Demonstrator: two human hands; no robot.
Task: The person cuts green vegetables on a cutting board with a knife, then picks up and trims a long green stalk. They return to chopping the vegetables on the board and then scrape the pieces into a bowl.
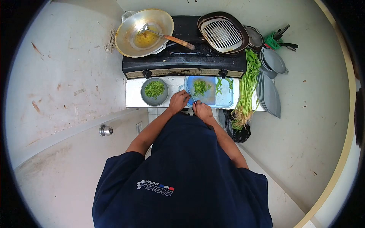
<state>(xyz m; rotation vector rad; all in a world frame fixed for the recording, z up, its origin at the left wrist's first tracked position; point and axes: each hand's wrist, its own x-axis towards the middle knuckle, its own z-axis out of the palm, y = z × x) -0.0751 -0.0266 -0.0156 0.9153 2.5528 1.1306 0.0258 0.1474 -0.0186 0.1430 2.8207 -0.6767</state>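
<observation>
My right hand (203, 110) is closed around the handle of a small knife (193, 98), whose blade points up over the front of a blue cutting board (208, 99). Beside the blade, at the board's left front edge, my left hand (179, 100) has its fingers bent together; whatever they pinch is too small to make out. A pile of chopped greens (200, 87) lies on the board just beyond the knife. Some longer leaves (219, 86) rest farther right, over a lighter blue tray (227, 99). To the left stands a grey bowl (154, 103) holding more chopped greens (154, 89).
Behind the board is a black gas stove (178, 62), bearing a wok (125, 36) with a wooden-handled ladle (178, 40) and a grill pan (240, 28). Long leafy stalks (246, 87) droop over the counter's right side, near grey plates (269, 95) and a black plastic bag (243, 135).
</observation>
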